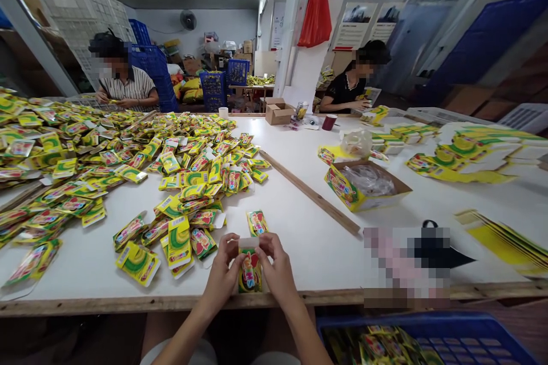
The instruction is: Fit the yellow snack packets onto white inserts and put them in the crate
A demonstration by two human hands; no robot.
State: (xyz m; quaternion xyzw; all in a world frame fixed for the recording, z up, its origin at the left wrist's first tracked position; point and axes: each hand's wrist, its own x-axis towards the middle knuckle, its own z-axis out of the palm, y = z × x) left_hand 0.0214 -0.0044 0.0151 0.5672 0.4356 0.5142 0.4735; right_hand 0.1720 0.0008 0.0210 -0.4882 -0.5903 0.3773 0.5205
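Note:
Between my two hands, near the table's front edge, stands a small yellow and green candy box (250, 274) with its pale top flap (249, 243) facing up. My left hand (226, 265) pinches its upper left corner, thumb against the front. On the other side, the fingers and thumb of my right hand (274, 259) grip the upper right corner. Just beyond my fingertips lies another small candy box (257, 222). Several loose boxes (178, 241) lie left of my hands, some with white flaps sticking out.
A large heap of small boxes (107, 148) covers the table's left side. A wooden strip (312, 194) runs across the white tabletop. Right of it is an open display carton (363, 185) holding clear plastic. A blue crate (471, 336) sits below the edge. Two people work across the table.

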